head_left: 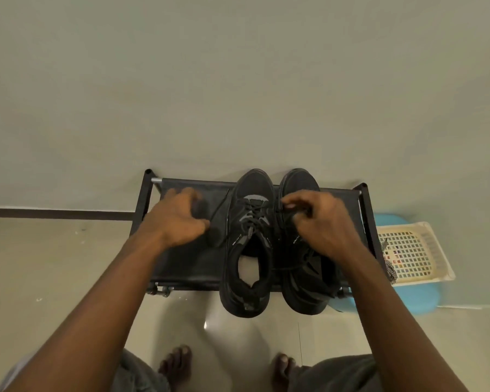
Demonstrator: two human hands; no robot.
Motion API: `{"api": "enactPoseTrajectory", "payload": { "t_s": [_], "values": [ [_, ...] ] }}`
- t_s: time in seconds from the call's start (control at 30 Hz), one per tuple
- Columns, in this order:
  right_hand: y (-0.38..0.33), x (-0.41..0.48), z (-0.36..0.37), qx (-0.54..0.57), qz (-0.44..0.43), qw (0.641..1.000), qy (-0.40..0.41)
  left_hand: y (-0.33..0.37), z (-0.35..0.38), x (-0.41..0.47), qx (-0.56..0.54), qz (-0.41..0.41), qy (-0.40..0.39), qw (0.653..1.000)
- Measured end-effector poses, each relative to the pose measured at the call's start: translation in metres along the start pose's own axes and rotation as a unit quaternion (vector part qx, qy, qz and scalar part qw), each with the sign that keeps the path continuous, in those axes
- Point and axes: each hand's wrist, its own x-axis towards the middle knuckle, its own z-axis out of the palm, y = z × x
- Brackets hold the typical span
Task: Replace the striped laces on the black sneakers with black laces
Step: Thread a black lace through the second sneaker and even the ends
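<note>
Beyond the bare feet (176, 363) nearest me, I see the right hand (320, 219) pinching a black lace (280, 211) on the right sneaker (299, 181), which sits beside the left sneaker (249, 241) on the rack (187, 261), while the blurred left hand (178, 219) is curled over the rack, its hold unclear.

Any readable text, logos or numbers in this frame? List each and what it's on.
Left sneaker, white mark beside the laces: too small and blurred to read.
Right sneaker, matching white mark: too blurred to read.
Nothing else legible.
</note>
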Motion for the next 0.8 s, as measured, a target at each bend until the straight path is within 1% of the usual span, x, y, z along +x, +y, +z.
{"api": "enactPoseTrajectory", "payload": {
  "t_s": [0.03, 0.07, 0.1, 0.13, 0.2, 0.3, 0.47, 0.5, 0.57, 0.63, 0.67, 0.73, 0.8],
  "values": [
    [-0.005, -0.001, 0.003, 0.033, -0.019, 0.997, -0.061, 0.007, 0.002, 0.000, -0.069, 0.040, -0.016, 0.997],
    [-0.008, -0.001, 0.008, 0.032, -0.036, 0.993, -0.107, 0.014, 0.004, 0.000, -0.136, 0.070, -0.047, 0.987],
    [-0.009, -0.001, 0.013, 0.018, -0.048, 0.990, -0.131, 0.019, 0.007, -0.001, -0.183, 0.089, -0.075, 0.976],
    [-0.009, 0.000, 0.017, 0.002, -0.055, 0.989, -0.139, 0.024, 0.010, -0.002, -0.199, 0.104, -0.087, 0.970],
    [-0.007, 0.001, 0.021, -0.024, -0.060, 0.989, -0.130, 0.031, 0.017, -0.004, -0.177, 0.125, -0.086, 0.973],
    [-0.003, 0.003, 0.019, -0.028, -0.059, 0.992, -0.108, 0.033, 0.023, -0.006, -0.147, 0.141, -0.072, 0.976],
    [-0.006, 0.000, 0.005, 0.045, -0.088, 0.994, -0.036, 0.030, 0.011, -0.005, -0.186, 0.178, -0.024, 0.966],
    [-0.006, -0.002, 0.003, 0.041, -0.090, 0.995, -0.034, 0.030, 0.008, -0.006, -0.180, 0.187, -0.027, 0.965],
    [-0.002, -0.003, -0.001, -0.020, -0.081, 0.996, -0.038, 0.027, 0.003, -0.006, -0.130, 0.190, -0.040, 0.972],
    [0.007, -0.002, -0.008, -0.097, -0.044, 0.993, -0.056, 0.018, -0.002, -0.003, -0.056, 0.175, -0.049, 0.982],
    [0.011, -0.002, -0.012, -0.116, -0.021, 0.990, -0.076, 0.013, -0.004, -0.002, -0.031, 0.164, -0.058, 0.984],
    [0.014, -0.003, -0.016, -0.126, 0.009, 0.986, -0.110, 0.008, -0.006, 0.000, -0.006, 0.142, -0.086, 0.986],
    [0.013, -0.003, -0.012, -0.142, 0.016, 0.984, -0.110, 0.007, -0.004, 0.000, 0.006, 0.126, -0.103, 0.987]
  ]
}}
